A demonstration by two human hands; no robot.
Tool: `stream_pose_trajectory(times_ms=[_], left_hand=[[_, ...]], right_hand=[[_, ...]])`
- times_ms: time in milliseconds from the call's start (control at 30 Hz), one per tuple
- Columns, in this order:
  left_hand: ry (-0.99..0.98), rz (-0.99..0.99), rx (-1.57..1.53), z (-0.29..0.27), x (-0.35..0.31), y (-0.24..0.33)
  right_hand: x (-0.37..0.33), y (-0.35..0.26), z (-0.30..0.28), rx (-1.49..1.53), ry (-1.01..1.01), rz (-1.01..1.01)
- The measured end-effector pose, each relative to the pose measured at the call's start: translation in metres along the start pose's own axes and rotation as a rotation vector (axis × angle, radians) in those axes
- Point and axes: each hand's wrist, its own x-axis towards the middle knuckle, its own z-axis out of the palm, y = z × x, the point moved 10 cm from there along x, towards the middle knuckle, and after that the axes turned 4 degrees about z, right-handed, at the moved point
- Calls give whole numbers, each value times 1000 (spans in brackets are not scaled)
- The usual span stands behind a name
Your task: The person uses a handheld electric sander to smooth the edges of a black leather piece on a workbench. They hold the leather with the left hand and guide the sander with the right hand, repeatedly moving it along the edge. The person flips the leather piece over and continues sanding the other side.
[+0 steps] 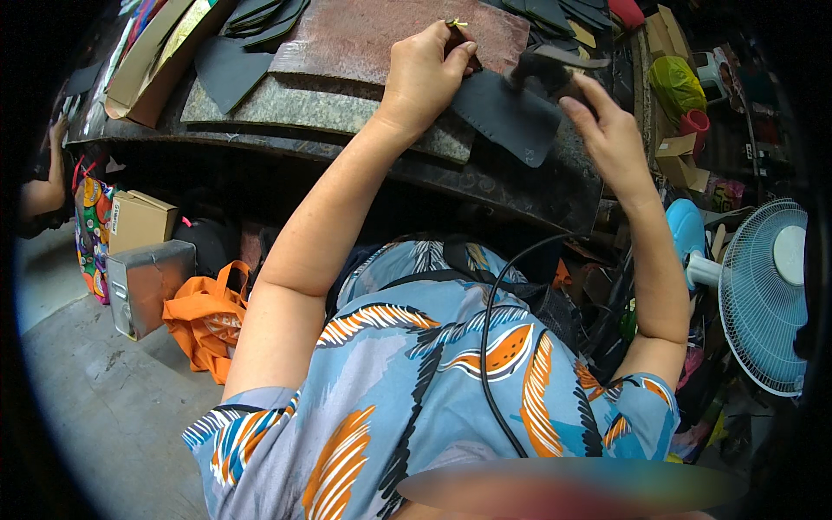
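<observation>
My left hand [426,80] is closed around a short dark hand tool, probably a punch [468,54], with a bit of yellow at its top. It stands over the reddish-brown board, beside a black leather piece [507,117] with rounded corners. My right hand [611,143] grips a dark hammer [548,71] with a curved metal claw. The hammer's head is over the leather piece's far right corner, and most of its handle is hidden by my fingers. Whether the punch touches the leather cannot be made out.
A worn reddish-brown board [329,39] lies on a grey stone slab [277,106] on the dark workbench. Several black leather pieces [230,74] are stacked around it. A cardboard box [147,82] stands at the left; a fan [767,295] is at the right. Another person's arm [48,178] shows far left.
</observation>
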Motion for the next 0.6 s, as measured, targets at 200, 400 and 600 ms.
stream_pose_trajectory(times_ms=[200, 400, 600], left_hand=[[-92, 308, 246, 7, 4, 34], [-64, 500, 415, 25, -5, 62], [30, 221, 164, 5, 0, 21]], right_hand=[[-18, -85, -101, 411, 305, -374], [-3, -46, -26, 184, 41, -32], [-6, -4, -6, -69, 67, -29]])
